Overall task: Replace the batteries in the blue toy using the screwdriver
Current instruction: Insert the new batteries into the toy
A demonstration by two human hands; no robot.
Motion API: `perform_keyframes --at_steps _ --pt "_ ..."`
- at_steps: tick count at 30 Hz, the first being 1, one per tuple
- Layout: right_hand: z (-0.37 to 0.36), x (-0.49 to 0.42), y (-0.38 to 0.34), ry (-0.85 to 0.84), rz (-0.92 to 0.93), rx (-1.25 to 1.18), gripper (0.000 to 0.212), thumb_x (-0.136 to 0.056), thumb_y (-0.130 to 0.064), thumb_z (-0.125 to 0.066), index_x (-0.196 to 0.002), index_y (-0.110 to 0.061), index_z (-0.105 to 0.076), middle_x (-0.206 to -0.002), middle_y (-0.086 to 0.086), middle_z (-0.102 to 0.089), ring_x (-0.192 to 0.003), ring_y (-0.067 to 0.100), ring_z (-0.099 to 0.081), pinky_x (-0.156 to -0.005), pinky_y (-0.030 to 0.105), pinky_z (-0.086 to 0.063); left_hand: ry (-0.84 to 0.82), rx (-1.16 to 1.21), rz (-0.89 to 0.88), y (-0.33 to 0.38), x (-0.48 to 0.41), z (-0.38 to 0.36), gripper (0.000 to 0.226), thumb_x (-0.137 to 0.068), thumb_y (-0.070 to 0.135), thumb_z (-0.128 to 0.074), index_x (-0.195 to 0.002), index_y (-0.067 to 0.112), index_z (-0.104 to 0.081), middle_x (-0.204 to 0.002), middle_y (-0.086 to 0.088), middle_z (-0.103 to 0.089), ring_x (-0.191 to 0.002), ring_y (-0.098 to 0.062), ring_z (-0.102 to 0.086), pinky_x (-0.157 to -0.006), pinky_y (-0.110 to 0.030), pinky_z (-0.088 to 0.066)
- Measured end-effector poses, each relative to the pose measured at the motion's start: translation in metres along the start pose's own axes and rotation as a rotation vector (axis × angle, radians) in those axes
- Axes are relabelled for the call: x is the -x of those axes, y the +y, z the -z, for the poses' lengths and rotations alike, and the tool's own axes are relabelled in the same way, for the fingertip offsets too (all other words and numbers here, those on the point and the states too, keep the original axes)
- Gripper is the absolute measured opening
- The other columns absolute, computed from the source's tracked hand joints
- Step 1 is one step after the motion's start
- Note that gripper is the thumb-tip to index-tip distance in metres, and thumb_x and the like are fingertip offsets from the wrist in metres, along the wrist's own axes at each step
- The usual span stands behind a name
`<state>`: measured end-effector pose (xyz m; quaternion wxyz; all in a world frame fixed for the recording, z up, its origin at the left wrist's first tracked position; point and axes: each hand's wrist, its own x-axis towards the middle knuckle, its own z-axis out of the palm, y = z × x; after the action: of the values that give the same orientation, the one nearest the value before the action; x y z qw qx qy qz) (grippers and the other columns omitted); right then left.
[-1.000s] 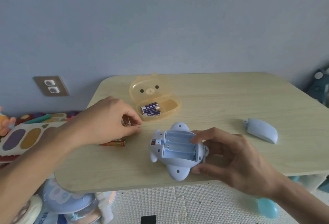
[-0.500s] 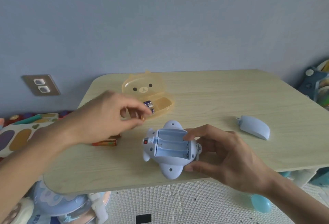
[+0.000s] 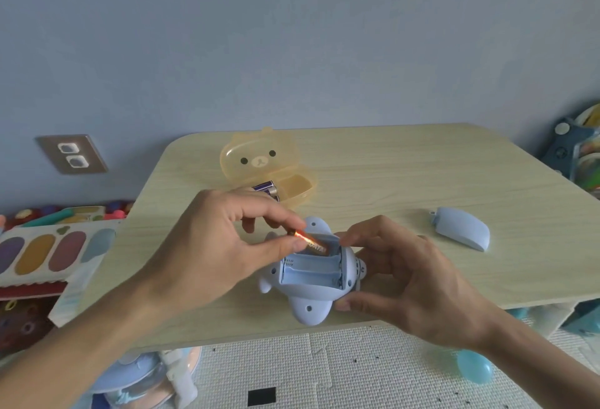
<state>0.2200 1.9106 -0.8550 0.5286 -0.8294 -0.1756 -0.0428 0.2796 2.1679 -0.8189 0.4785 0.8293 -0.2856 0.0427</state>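
Head view: left hand (image 3: 224,246) pinched narrow on one orange battery (image 3: 310,243), tilted, lower end in far slot of toy (image 3: 311,275). Right hand (image 3: 412,282) half open, thumb and fingers gripping toy's right side. One toy on table (image 3: 422,165), between hands. One cover (image 3: 461,231) at 2 o'clock of toy. One case (image 3: 269,171) at 12 o'clock, lid up, purple batteries (image 3: 266,187) inside; count unclear.

1. Table (image 3: 422,162): bears all items below.
2. Toy (image 3: 311,278): near edge, 6 o'clock, compartment facing up.
3. Battery (image 3: 310,243): tilted into the toy's far slot, in left hand (image 3: 214,246) at the toy's 9 o'clock.
4. Right hand (image 3: 412,282): on the toy's 3 o'clock side.
5. Case (image 3: 269,171): 11 o'clock of the toy, lid up; batteries (image 3: 266,187) inside.
6. Cover (image 3: 461,228): 2 o'clock of the toy, well apart.
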Motion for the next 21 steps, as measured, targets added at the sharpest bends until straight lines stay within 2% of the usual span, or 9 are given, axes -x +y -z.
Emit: perform_keyframes --at_steps 3,5,10,14,19,21 --pt "0.0 0.0 0.0 -0.001 -0.001 0.005 0.055 -0.075 -0.033 -0.093 -0.118 -0.033 -0.06 -0.098 0.016 -0.078 -0.085 0.034 -0.078 -0.079 0.053 -0.063 0.022 -0.06 0.021 0.003 0.001 -0.004 0.022 -0.07 0.054 -0.081 -0.086 0.04 -0.086 -0.092 0.019 -0.082 -0.093 -0.015 -0.07 -0.075 -0.032 -0.051" --pt "0.0 0.0 0.0 -0.005 0.0 0.008 0.055 -0.075 -0.034 -0.092 -0.118 -0.033 -0.059 -0.098 0.016 -0.078 -0.086 0.033 -0.078 -0.08 0.053 -0.063 0.018 -0.065 0.085 0.004 0.001 -0.004 0.025 -0.066 0.059 -0.08 -0.083 0.042 -0.087 -0.095 0.02 -0.081 -0.083 -0.019 -0.071 -0.074 -0.037 -0.052" --pt "0.0 0.0 0.0 0.003 0.001 0.009 0.053 -0.075 -0.035 -0.092 -0.117 -0.034 -0.059 -0.099 0.014 -0.079 -0.087 0.031 -0.079 -0.082 0.053 -0.063 -0.01 0.005 0.252 0.009 -0.002 -0.007 0.027 -0.062 0.061 -0.081 -0.082 0.044 -0.086 -0.088 0.016 -0.084 -0.083 -0.024 -0.079 -0.088 -0.049 -0.062" --pt "0.0 0.0 0.001 0.0 0.008 0.038 0.052 -0.077 -0.033 -0.092 -0.116 -0.033 -0.058 -0.103 0.007 -0.081 -0.089 0.03 -0.079 -0.083 0.053 -0.063 0.0 0.143 0.387 0.01 -0.006 -0.011 0.012 -0.073 0.034 -0.092 -0.083 0.032 -0.087 -0.081 -0.001 -0.085 -0.082 -0.027 -0.081 -0.093 -0.05 -0.061" --pt "-0.001 0.001 0.003 0.002 0.025 0.064 0.052 -0.076 -0.027 -0.094 -0.113 -0.033 -0.058 -0.116 -0.001 -0.078 -0.1 0.024 -0.08 -0.086 0.05 -0.063 -0.068 0.388 0.572 0.012 -0.013 -0.01 0.033 -0.059 0.022 -0.093 -0.089 0.016 -0.083 -0.08 -0.001 -0.077 -0.073 -0.01 -0.07 -0.082 -0.029 -0.051" --pt "-0.001 0.001 0.003 0.007 0.033 0.072 0.053 -0.074 -0.026 -0.096 -0.112 -0.031 -0.06 -0.124 -0.008 -0.073 -0.101 0.022 -0.08 -0.087 0.047 -0.064 -0.126 0.429 0.612 0.013 -0.016 -0.011 0.029 -0.068 0.006 -0.091 -0.093 0.016 -0.08 -0.078 -0.001 -0.072 -0.068 -0.006 -0.068 -0.074 -0.025 -0.047"
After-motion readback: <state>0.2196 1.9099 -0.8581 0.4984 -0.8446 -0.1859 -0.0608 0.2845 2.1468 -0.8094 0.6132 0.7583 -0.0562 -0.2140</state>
